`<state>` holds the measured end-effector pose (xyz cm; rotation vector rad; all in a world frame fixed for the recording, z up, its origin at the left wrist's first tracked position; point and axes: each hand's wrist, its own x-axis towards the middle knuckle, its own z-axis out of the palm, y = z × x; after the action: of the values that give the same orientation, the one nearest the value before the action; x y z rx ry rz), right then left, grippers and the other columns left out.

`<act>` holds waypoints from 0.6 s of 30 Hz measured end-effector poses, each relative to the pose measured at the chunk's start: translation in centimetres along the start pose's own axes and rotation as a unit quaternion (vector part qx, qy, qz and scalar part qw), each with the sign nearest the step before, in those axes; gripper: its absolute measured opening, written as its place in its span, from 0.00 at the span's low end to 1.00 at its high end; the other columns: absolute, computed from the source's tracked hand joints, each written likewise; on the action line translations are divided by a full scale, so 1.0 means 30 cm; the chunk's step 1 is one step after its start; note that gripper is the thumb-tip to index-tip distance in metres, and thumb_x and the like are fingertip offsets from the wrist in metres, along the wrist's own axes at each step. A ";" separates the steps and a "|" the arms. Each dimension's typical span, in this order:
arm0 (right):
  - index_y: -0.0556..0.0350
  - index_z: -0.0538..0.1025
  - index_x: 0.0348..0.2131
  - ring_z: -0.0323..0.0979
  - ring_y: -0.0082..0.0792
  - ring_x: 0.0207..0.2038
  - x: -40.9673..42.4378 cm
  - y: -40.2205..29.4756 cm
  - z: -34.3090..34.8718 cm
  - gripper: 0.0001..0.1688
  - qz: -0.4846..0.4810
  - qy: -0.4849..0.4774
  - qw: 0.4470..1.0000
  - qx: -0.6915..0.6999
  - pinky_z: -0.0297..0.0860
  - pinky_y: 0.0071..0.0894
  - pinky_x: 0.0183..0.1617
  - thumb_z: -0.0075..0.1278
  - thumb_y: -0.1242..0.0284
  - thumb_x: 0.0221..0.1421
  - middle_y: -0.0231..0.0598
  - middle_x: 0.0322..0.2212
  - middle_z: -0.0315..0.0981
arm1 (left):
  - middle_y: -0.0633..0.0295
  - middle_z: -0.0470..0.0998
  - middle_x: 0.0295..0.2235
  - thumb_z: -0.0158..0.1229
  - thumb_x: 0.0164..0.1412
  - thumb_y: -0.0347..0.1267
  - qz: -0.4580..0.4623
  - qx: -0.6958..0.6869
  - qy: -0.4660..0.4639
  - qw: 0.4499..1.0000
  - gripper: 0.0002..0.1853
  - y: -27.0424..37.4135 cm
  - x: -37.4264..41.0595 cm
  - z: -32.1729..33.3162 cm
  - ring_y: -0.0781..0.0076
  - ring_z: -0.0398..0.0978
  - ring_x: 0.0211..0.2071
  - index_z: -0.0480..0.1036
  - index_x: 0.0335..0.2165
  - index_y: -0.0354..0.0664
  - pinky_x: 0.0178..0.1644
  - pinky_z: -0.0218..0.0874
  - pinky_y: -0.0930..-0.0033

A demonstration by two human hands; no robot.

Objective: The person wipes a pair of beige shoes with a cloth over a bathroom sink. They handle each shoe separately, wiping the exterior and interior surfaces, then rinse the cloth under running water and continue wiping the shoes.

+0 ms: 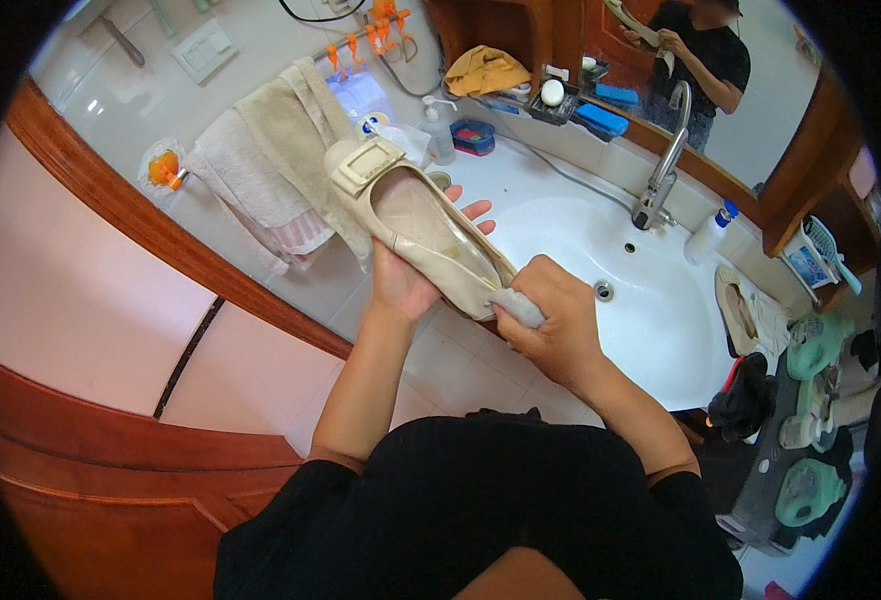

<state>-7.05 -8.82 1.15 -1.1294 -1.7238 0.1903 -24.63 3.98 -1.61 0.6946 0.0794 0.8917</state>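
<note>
A beige flat shoe (388, 214) with a square buckle on its toe lies across my left hand (410, 281). The palm is beneath it, and several fingertips show past its far side. My right hand (560, 319) grips a grey cloth (518, 307) that is bunched against the heel of the shoe. The shoe's opening faces up, its toe pointing to the upper left. Much of its sole is hidden from me. Another beige flat shoe (737, 311) lies at the right end of the washbasin counter, beside a crumpled white cloth (770, 322).
The white washbasin (560, 232) has a chrome faucet (662, 169) at its back. Near it stands a white pump bottle (707, 236). Towels (290, 127) hang on the left wall. A clear pump bottle (439, 131) and a blue soap dish (473, 136) sit on the back left counter.
</note>
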 end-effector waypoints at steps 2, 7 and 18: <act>0.59 0.73 0.26 0.69 0.42 0.23 -0.019 0.009 0.014 0.11 0.001 0.007 1.000 -0.013 0.66 0.36 0.26 0.62 0.78 0.41 0.43 0.24 0.70 | 0.38 0.54 0.65 0.36 0.58 0.73 0.024 -0.027 0.002 0.999 0.57 -0.034 -0.025 -0.007 0.44 0.61 0.62 0.48 0.67 0.37 0.64 0.54 0.37; 0.59 0.74 0.28 0.71 0.43 0.24 -0.021 0.023 0.037 0.12 0.099 -0.010 0.993 0.057 0.67 0.37 0.28 0.63 0.74 0.45 0.44 0.26 0.71 | 0.39 0.56 0.64 0.34 0.53 0.77 0.101 -0.009 0.031 0.994 0.62 -0.064 -0.067 0.001 0.45 0.62 0.61 0.48 0.67 0.38 0.64 0.56 0.41; 0.56 0.73 0.49 0.76 0.32 0.37 0.079 0.100 -0.126 0.27 0.148 -0.073 0.961 0.223 0.70 0.29 0.43 0.62 0.61 0.54 0.39 0.35 0.77 | 0.46 0.72 0.53 0.25 0.63 0.70 -0.015 0.038 0.088 0.995 0.50 -0.103 -0.092 -0.139 0.53 0.73 0.52 0.58 0.62 0.40 0.58 0.66 0.47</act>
<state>-2.33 -6.77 2.68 -1.0432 -1.5227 0.8246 -25.70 2.80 -7.28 0.6831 0.2808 0.9236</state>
